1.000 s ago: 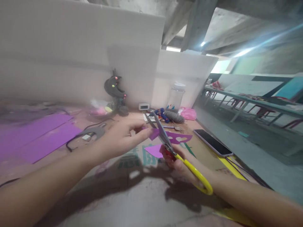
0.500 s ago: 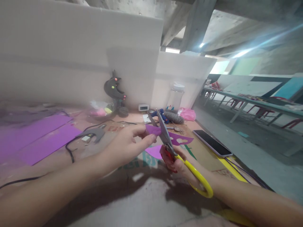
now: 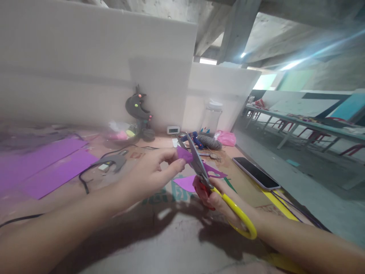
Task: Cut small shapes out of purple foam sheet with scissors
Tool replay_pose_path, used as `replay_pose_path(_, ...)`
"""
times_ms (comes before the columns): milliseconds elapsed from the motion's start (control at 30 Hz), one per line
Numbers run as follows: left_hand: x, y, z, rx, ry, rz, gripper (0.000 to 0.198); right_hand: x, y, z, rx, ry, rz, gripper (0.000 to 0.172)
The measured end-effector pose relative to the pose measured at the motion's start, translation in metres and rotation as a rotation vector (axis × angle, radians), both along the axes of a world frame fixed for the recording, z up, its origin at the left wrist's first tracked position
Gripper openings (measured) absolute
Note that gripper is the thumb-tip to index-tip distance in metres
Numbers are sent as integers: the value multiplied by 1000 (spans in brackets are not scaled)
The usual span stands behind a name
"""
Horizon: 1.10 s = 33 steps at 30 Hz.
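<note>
My left hand [image 3: 162,171] pinches a small piece of purple paper [image 3: 184,155] between thumb and fingers. In my right hand [image 3: 219,201] is a pair of scissors [image 3: 238,213] with yellow and red handles, its blades parted and pointing up and away. The paper meets the near blade. Behind the blades shows a purple strip with cut-out holes [image 3: 218,173]; whether it still joins the held piece is hidden. Another purple sheet piece [image 3: 185,183] lies below, on the cardboard [image 3: 239,186].
At the left lie purple sheets [image 3: 62,167] beside a black cable [image 3: 84,182]. Toward the back stand a dark crescent ornament [image 3: 138,106], a small white clock [image 3: 173,130], grey yarn [image 3: 209,142] and a clear bottle [image 3: 211,116]. A phone [image 3: 256,173] rests at the right edge.
My left hand has shifted slightly left, and the held paper has tilted up. The strip behind the blades has swung a little left and down. My right hand stays nearly still.
</note>
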State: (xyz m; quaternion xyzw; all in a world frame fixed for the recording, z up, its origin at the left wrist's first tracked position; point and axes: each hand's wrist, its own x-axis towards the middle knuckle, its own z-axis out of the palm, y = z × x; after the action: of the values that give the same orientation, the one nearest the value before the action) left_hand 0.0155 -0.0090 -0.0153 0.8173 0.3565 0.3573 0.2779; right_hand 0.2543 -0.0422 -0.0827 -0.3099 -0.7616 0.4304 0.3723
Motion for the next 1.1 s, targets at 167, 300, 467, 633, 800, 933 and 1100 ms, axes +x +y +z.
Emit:
replay_pose_path(167, -1, -1, 4, -6, 25, 31, 30, -3, 1, -1, -48, 53, 11, 56)
replay_pose_path(300, -2, 0, 6, 30, 65, 53, 34, -5, 2, 0, -45, 48, 7, 57)
replay_pose_path(467, -3, 3, 7, 118, 108, 52, 34, -5, 0, 7, -11, 1, 0, 55)
replay_pose_path(633, -8, 7, 9, 210, 144, 3, 31, -3, -1, 10, 1, -15, -28, 55)
replay_pose_path(800, -16, 9, 18, 237, 162, -90, 24, -3, 2, 4, -113, 57, 12, 64)
replay_pose_path(933, -19, 13, 21, 240, 190, -118, 23, -7, 1, 1, -243, 148, 12, 78)
replay_pose_path(1100, -21, 15, 20, 213, 198, -114, 24, -10, -2, 5, -250, 158, 7, 79)
